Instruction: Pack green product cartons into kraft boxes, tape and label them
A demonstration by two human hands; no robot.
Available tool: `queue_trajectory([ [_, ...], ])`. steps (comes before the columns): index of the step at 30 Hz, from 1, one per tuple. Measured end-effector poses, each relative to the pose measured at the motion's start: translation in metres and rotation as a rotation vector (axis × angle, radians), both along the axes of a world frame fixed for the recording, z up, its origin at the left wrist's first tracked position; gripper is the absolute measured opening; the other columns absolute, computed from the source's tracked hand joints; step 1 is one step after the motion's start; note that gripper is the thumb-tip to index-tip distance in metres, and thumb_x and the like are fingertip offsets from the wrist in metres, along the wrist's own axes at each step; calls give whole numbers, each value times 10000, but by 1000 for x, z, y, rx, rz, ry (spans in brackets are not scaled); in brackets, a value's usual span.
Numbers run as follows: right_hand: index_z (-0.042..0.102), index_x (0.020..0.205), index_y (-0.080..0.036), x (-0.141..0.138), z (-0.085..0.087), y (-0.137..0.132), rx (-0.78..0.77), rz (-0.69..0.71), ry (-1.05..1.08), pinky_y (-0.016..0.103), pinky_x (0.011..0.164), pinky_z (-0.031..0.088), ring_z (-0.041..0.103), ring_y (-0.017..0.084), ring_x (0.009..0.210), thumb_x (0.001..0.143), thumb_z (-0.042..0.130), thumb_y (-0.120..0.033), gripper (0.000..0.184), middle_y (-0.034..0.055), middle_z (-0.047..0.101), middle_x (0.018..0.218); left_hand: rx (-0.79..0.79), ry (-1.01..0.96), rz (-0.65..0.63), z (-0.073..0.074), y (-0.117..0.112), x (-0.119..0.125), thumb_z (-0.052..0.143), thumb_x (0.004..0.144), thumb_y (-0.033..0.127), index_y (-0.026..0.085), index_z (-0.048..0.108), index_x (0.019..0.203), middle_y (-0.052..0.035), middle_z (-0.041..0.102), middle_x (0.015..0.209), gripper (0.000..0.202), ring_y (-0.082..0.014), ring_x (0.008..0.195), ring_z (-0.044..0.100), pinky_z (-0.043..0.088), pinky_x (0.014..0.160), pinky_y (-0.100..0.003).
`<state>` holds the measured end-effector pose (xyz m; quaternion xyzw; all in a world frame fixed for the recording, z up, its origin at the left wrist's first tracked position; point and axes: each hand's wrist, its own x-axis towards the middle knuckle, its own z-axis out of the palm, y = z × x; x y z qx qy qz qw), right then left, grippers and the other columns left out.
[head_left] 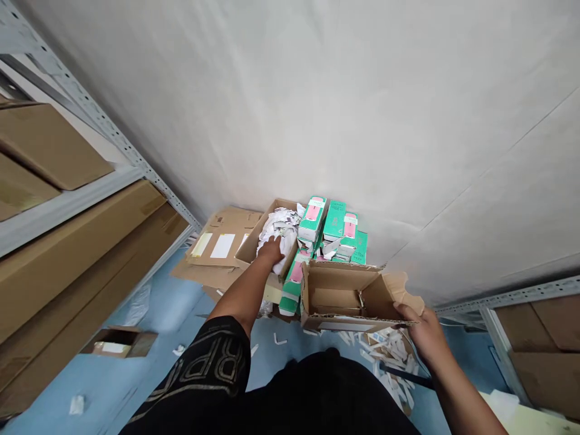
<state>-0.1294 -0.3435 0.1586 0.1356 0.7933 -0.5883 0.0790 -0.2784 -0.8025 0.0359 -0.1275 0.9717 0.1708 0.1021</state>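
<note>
My left hand reaches into an open cardboard box by the wall and rests on a heap of crumpled white paper; its fingers are curled down into the paper. My right hand grips the torn right flap of a second, open brown cardboard box, which looks empty inside. Behind and between the two boxes is a pile of green and white cartons with pink labels.
Grey metal shelving with large brown cartons stands at the left, more shelving at the right. Flattened cardboard lies by the wall. White paper scraps litter the blue floor. A small open box sits lower left.
</note>
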Motion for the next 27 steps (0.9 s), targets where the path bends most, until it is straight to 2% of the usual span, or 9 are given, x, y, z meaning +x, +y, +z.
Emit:
queue_trajectory([
  [3, 803, 919, -121, -18, -4, 5, -5, 69, 14, 327, 636, 541, 705, 279, 732, 752, 714, -486, 411, 87, 777, 808, -7, -10, 8, -1, -1, -2, 701, 800, 261, 174, 650, 1269, -204, 565, 1414, 480, -361, 1190, 620, 473, 996, -423],
  [5, 800, 927, -127, -29, -7, 7, -5, 113, 31, 320, 652, 540, 710, 285, 789, 758, 714, -477, 398, 80, 775, 819, -3, 10, 36, 2, -3, -1, 645, 814, 215, 177, 689, 1183, -174, 635, 1322, 373, -332, 1132, 639, 471, 955, -389],
  [8, 789, 927, -124, -42, -8, 1, -15, 155, 4, 312, 591, 524, 693, 265, 717, 774, 689, -477, 397, 70, 759, 777, 9, 61, 83, 10, -10, 1, 595, 818, 171, 176, 712, 1070, -136, 715, 1156, 278, -305, 1069, 641, 455, 892, -351],
  [14, 767, 866, -123, -51, -2, -33, -49, 147, 2, 313, 547, 534, 658, 226, 621, 752, 682, -478, 383, 66, 747, 762, 71, 192, 138, 29, -29, 12, 603, 816, 148, 193, 682, 967, -77, 724, 949, 176, -232, 878, 624, 421, 764, -294],
  [18, 754, 849, -128, -46, -2, -63, -14, 117, 28, 316, 546, 539, 658, 224, 614, 762, 681, -487, 377, 62, 738, 743, 141, 294, 121, 46, -49, 25, 614, 847, 187, 195, 670, 963, -39, 699, 901, 129, -194, 839, 605, 424, 752, -264],
  [21, 741, 808, -138, -36, 0, -90, 19, 79, 36, 315, 541, 528, 647, 218, 582, 757, 673, -484, 357, 49, 714, 686, 274, 442, 148, 66, -69, 38, 624, 854, 241, 194, 667, 948, -19, 688, 887, 113, -173, 813, 603, 449, 757, -252],
  [24, 723, 749, -152, -24, 4, -118, 62, 28, 36, 314, 544, 518, 641, 219, 569, 745, 659, -481, 336, 38, 688, 631, 504, 649, 184, 95, -90, 51, 641, 845, 296, 199, 657, 904, 5, 665, 823, 115, -155, 757, 601, 471, 727, -243],
  [27, 733, 770, -150, -13, 6, -142, 96, -50, 18, 317, 550, 515, 643, 223, 571, 736, 657, -484, 344, 48, 703, 651, 706, 768, 94, 130, -101, 63, 653, 850, 349, 197, 648, 911, 16, 648, 800, 164, -142, 725, 607, 491, 703, -238],
])
